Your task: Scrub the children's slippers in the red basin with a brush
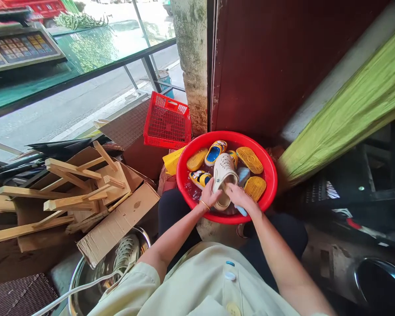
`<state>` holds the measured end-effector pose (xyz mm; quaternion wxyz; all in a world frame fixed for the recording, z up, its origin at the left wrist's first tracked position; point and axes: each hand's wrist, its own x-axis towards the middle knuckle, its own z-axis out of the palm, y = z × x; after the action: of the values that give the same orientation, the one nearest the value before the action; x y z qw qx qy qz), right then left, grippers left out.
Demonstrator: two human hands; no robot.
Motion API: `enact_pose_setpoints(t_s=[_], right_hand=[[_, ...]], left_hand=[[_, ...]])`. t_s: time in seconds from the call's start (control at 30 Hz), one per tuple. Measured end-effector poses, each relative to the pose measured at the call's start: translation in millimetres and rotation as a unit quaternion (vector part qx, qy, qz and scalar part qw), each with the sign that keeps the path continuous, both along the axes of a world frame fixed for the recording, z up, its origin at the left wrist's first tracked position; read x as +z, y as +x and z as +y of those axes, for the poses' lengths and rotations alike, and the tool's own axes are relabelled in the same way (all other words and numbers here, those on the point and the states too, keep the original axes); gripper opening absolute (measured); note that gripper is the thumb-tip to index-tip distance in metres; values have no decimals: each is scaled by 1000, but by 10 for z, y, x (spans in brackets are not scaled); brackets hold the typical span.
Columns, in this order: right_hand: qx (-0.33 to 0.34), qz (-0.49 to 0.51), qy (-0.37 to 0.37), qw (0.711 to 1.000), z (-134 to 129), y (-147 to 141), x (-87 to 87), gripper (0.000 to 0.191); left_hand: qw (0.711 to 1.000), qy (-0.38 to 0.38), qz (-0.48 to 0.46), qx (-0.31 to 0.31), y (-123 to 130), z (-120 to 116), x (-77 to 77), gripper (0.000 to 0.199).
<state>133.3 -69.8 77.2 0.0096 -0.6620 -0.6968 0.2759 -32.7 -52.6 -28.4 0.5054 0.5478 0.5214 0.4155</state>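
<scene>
A cream clog (224, 169) with holes in its top is held over a red basin (272, 175), its toe pointing away from me. My left hand (210, 193) grips the clog's left side near the heel. My right hand (239, 197) has its fingers curled at the shoe's opening, partly inside; what they close on is hidden. Just under that hand shows a light-blue piece (241, 210), too covered to name. Several yellow clogs lie in the basin's water, among them a blue-lined one (214, 152) and an upturned sole (255, 188).
A red plastic crate (167, 118) stands beyond the basin at left. Wooden stools (95, 188) and cardboard (121, 219) are piled on the left. Below them, a metal basin (75, 281) holds another laced-looking shoe (127, 254). A green cloth (349, 105) hangs at right.
</scene>
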Motion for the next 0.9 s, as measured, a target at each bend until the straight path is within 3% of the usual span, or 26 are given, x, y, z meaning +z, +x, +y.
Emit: enact_pose_setpoints(t_s=[0.2, 0.37, 0.47, 0.63, 0.73, 0.9], right_hand=[[52, 91, -65, 992, -797, 345, 63, 48], [-14, 169, -126, 977, -1044, 729, 201, 55], [-64, 215, -120, 967, -1009, 810, 211, 62], [-69, 101, 48, 991, -668, 576, -8, 57], [-77, 24, 92, 992, -455, 434, -181, 58], [-105, -72, 60, 990, -346, 493, -398, 58]], left_hand=[[998, -42, 12, 40, 43, 73, 22, 77], [997, -70, 15, 39, 29, 90, 43, 71], [998, -64, 7, 3, 69, 68, 58, 73], [993, 9, 34, -109, 231, -25, 111, 115], [989, 28, 50, -140, 270, -25, 131, 115], [979, -25, 104, -172, 165, -16, 96, 103]])
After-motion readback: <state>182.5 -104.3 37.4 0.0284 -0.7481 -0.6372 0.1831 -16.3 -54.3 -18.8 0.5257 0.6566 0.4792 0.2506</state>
